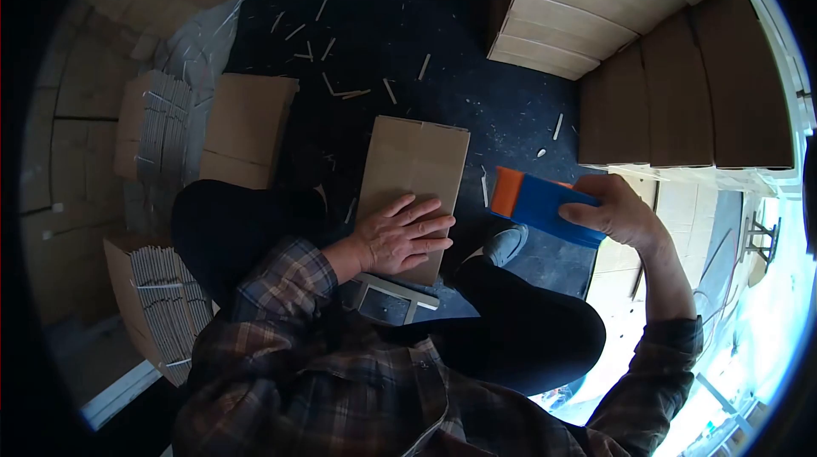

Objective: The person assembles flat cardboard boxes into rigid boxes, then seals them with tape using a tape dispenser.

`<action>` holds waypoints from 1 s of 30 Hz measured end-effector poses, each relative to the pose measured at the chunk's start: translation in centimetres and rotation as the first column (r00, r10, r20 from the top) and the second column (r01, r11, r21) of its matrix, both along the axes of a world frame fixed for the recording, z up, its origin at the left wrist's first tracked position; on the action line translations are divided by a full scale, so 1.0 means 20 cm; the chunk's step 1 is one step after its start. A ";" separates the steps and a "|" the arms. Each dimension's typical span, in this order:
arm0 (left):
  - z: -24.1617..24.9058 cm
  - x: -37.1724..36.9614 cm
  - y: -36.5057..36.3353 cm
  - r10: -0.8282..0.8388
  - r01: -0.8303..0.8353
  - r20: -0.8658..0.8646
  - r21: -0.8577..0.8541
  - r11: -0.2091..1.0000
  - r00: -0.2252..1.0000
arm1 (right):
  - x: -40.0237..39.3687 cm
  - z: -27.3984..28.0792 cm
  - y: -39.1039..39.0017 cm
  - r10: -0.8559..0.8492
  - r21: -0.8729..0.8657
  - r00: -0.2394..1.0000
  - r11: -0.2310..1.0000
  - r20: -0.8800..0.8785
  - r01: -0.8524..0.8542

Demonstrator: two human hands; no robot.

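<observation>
A: Biggest things first. Stacked cardboard cartons [587, 27] fill the top right, with more flat brown board standing beside them [681, 91]. Bundles of folded flat boxes sit at your left [162, 304] and further up [157, 129].

B: And what's under your hands?

A: A flattened cardboard box [413, 172] lies on the dark floor [477, 99] between your knees. Your left hand [400, 236] is spread flat on its near end, palm down, fingers splayed, pressing rather than gripping. A second flat piece [247, 129] lies just left of it, apart.

B: Right hand?

A: Your right hand [617, 210] is closed around a blue block with an orange end [536, 202], held in the air just right of the flat box, not touching it. Can't tell exactly what tool it is.

B: Handling?

A: My read: the flat box is light and stiff across the panel but will bend at the creases. It should slide easily on that floor, so keep the palm load on it. Take it by an edge, not mid-panel. The block looks rigid and light; your grip across its far end looks secure.

B: Small stuff?

A: Pale cardboard strips [345, 93] are scattered over the floor beyond the box.
</observation>
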State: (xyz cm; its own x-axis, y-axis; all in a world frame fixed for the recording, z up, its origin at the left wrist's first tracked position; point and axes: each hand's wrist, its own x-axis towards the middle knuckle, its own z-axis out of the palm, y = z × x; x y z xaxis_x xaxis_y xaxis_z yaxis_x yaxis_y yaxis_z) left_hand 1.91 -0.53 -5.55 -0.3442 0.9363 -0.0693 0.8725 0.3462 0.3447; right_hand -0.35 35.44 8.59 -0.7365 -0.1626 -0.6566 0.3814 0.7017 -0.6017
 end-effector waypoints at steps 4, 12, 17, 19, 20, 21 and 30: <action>0.00 0.00 0.00 -0.004 0.003 -0.032 -0.020 1.000 0.999 | 0.01 -0.14 0.00 0.003 0.070 1.000 0.998 0.030 -0.005; 0.01 -0.01 0.00 -0.021 0.022 0.018 -0.046 0.999 1.000 | -0.04 -0.36 -0.08 -0.056 0.147 0.997 0.988 0.045 0.049; 0.03 -0.01 0.01 -0.022 0.023 0.010 -0.055 0.998 1.000 | -0.11 -0.43 -0.15 -0.053 0.196 0.995 0.980 0.090 0.035; 0.02 -0.01 0.01 -0.023 0.024 0.007 -0.055 0.998 1.000 | -0.15 -0.44 -0.19 -0.022 0.190 0.996 0.982 0.085 0.005; 0.02 -0.01 0.00 -0.027 0.027 0.007 -0.057 0.998 1.000 | -0.17 -0.44 -0.21 0.008 0.182 0.997 0.983 0.083 -0.023; 0.03 -0.01 0.01 -0.027 0.027 0.008 -0.057 0.998 1.000 | -0.18 -0.43 -0.22 0.008 0.182 0.996 0.983 0.085 -0.023; 0.05 -0.01 0.00 -0.006 0.006 0.018 0.006 1.000 1.000 | -0.34 -0.40 -0.55 0.307 0.524 0.945 0.789 0.114 -0.320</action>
State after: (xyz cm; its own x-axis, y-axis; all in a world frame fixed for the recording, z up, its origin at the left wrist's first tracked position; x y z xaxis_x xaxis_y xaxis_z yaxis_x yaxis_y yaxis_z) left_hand 1.75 -0.61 -4.48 -0.3370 0.9389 -0.0697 0.8685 0.3386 0.3622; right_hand -7.23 24.37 0.59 -0.6900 -0.0060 -0.7237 0.0930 0.9909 -0.0969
